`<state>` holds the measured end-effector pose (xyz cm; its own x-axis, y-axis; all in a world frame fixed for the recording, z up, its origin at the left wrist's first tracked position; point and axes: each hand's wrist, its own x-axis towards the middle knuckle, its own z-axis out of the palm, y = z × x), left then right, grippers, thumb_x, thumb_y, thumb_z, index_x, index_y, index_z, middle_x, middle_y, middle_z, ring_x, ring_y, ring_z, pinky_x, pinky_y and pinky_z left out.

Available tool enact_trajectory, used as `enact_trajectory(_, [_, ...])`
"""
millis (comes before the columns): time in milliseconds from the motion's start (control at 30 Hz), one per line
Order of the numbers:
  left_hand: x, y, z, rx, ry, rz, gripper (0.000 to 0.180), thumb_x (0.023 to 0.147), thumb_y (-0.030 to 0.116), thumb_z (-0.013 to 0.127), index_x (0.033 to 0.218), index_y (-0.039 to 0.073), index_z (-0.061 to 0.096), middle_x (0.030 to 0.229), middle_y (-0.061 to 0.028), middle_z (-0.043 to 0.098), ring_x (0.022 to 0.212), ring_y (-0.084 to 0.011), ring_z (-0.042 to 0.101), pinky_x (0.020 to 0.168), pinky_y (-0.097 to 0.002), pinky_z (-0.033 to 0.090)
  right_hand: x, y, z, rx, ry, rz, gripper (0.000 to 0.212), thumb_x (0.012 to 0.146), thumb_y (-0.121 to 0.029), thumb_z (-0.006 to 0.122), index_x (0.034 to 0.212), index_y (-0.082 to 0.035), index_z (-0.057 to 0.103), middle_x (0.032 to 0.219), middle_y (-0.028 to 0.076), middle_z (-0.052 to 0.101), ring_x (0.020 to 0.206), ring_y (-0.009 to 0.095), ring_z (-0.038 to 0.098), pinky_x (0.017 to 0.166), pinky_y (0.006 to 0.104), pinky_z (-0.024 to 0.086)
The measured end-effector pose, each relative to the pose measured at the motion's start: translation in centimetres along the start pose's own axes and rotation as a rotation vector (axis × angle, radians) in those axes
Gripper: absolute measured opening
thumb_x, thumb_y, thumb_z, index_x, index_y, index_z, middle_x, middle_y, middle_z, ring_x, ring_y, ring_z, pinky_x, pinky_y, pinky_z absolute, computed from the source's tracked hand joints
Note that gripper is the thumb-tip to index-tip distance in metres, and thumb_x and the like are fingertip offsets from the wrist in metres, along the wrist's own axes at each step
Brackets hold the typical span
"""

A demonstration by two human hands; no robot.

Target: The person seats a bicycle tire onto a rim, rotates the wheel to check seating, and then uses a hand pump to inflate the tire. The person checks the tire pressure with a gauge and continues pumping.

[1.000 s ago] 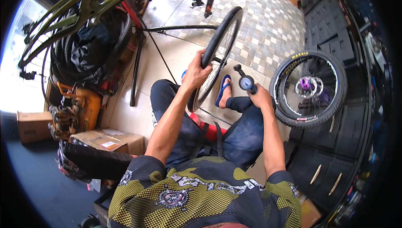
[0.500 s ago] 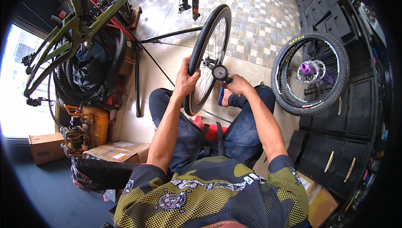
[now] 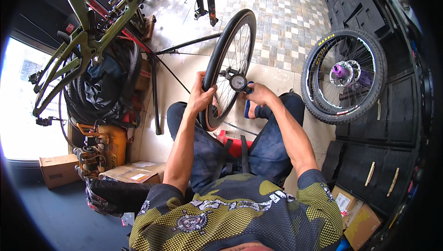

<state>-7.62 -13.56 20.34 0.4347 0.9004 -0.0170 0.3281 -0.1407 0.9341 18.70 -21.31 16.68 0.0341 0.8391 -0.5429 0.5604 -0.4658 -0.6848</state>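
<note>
A bicycle wheel with a black tyre (image 3: 213, 62) stands upright between my legs. My left hand (image 3: 201, 96) is wrapped round its near-left side, thumb over the tyre and rim. In front of the spokes sits a tyre inflator with a round dial gauge (image 3: 238, 82), its head reaching to the rim's inner side by my left hand. My right hand (image 3: 260, 95) is closed round the inflator's handle, right of the wheel. A thin dark hose (image 3: 241, 128) runs across the floor below. Whether the inflator's head is locked on the valve I cannot tell.
Two knobbly-tyred wheels (image 3: 377, 78) lie stacked at right beside black drawers (image 3: 369, 22). At left stand a green bike frame (image 3: 99, 43), a pile of tyres (image 3: 76, 82) and an orange air compressor (image 3: 113, 142). Cardboard boxes (image 3: 60, 170) sit at lower left. A black stand leg (image 3: 154, 96) stands nearby.
The view has shifted slightly. The wheel and the gauge have moved a little nearer to me and left. Both hands keep their grips.
</note>
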Motion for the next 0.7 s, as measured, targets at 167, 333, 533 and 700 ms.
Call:
enact_trajectory(167, [3.1,-0.4,-2.6,-0.257,-0.279,-0.15,0.078,0.092,0.041,0.081,0.153,0.005,0.048,0.117,-0.0086,0.063,0.103,-0.0155,0.058,0.093,-0.0317,0.049,-0.1,0.2,1.1,-0.109,-0.051,-0.044,0.05,0.087,-0.05,0.078,0.108,-0.005,0.076,0.085,0.019,0.076,0.076,0.032,0.076,0.069,0.0426,0.061])
enact_trajectory(333, [5.9,-1.4,-2.7,-0.492,-0.592,-0.252,0.11,0.08,0.062,0.083,0.165,0.009,0.036,0.167,-0.0078,0.035,0.148,-0.0274,0.038,0.117,-0.0533,0.037,0.7,1.6,1.7,-0.142,0.088,-0.143,0.053,0.083,-0.047,0.076,0.116,-0.006,0.076,0.098,0.023,0.078,0.095,0.038,0.075,0.088,0.0447,0.058])
enact_trajectory(533, [7.2,-1.7,-2.2,-0.561,-0.639,-0.208,0.113,0.074,0.072,0.082,0.16,0.009,0.043,0.166,-0.0074,0.039,0.151,-0.0258,0.037,0.121,-0.0541,0.033,0.5,0.7,1.2,-0.133,0.067,-0.128,0.048,0.085,-0.043,0.077,0.113,-0.004,0.073,0.083,0.021,0.074,0.071,0.032,0.074,0.071,0.0429,0.059])
enact_trajectory(700, [8.1,-3.4,-2.0,-0.572,-0.6,-0.202,0.102,0.074,0.074,0.08,0.148,0.008,0.054,0.151,-0.0093,0.05,0.142,-0.0254,0.047,0.117,-0.0518,0.038,0.6,0.7,1.2,-0.121,0.083,-0.177,0.043,0.087,-0.036,0.075,0.112,-0.002,0.072,0.072,0.018,0.071,0.058,0.029,0.07,0.061,0.0425,0.057])
